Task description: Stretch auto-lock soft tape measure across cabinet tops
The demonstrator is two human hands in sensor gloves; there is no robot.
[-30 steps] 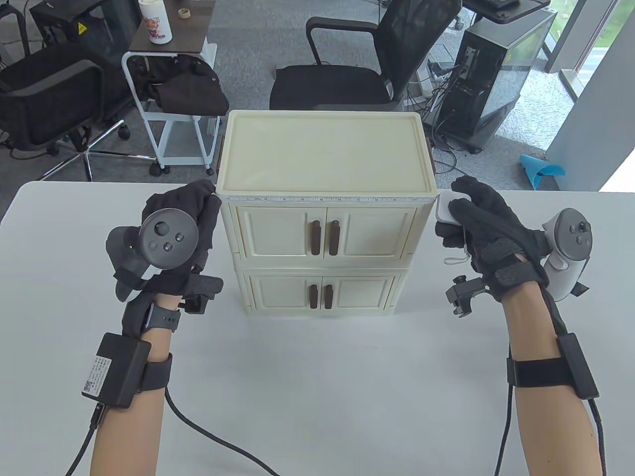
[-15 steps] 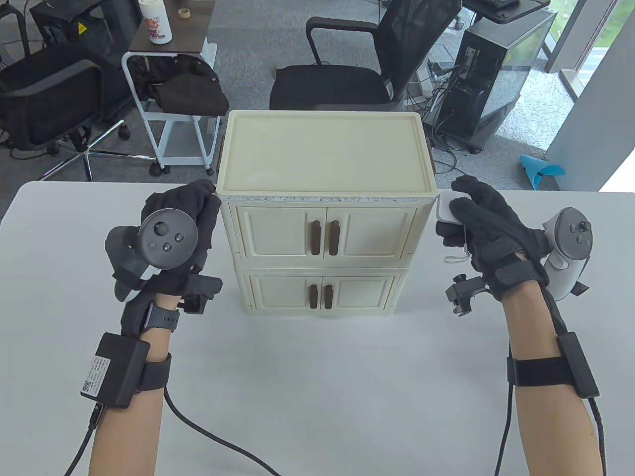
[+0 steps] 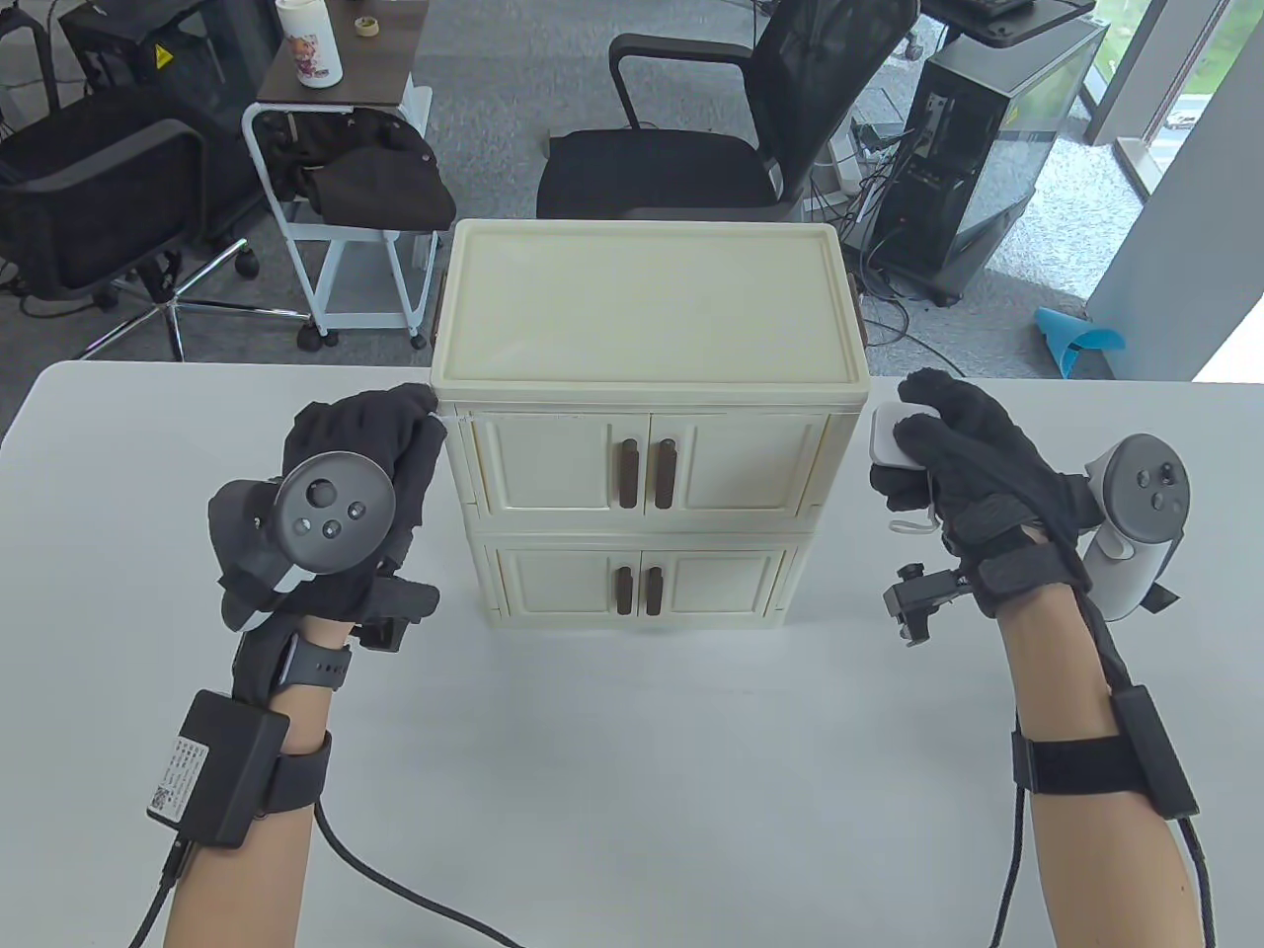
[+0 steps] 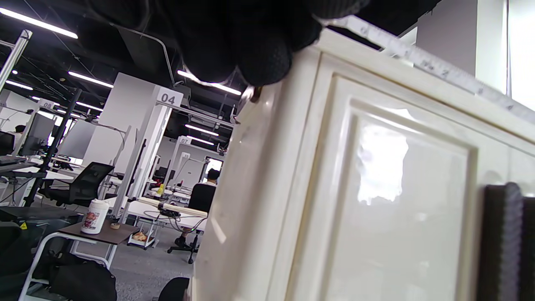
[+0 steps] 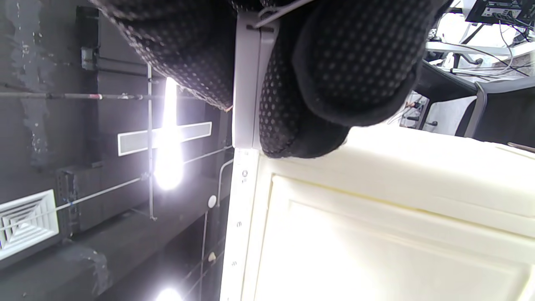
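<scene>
A cream two-tier cabinet [image 3: 647, 296] stands mid-table. My left hand [image 3: 420, 413] pinches the tape's free end at the cabinet's top-left front corner. My right hand [image 3: 913, 427] grips the white tape measure case [image 3: 886, 434] beside the top-right front corner. The soft tape stretches between them across the cabinet front, just under the top rim, and hardly shows from above. The left wrist view shows the tape [image 4: 422, 60] leaving my fingers [image 4: 250, 50] along the upper edge. The right wrist view shows the case [image 5: 246, 83] and the tape [image 5: 239, 217] running from it.
The cabinet has brown door handles [image 3: 644, 474] on both tiers. The white table [image 3: 632, 770] extends in front of it. Office chairs [image 3: 711, 148], a small cart [image 3: 336, 89] and a computer tower [image 3: 997, 138] stand on the floor behind the table.
Both hands have dropped slightly. The tape, which lay flat and readable along the top front rim, now sits lower and is almost out of sight from above.
</scene>
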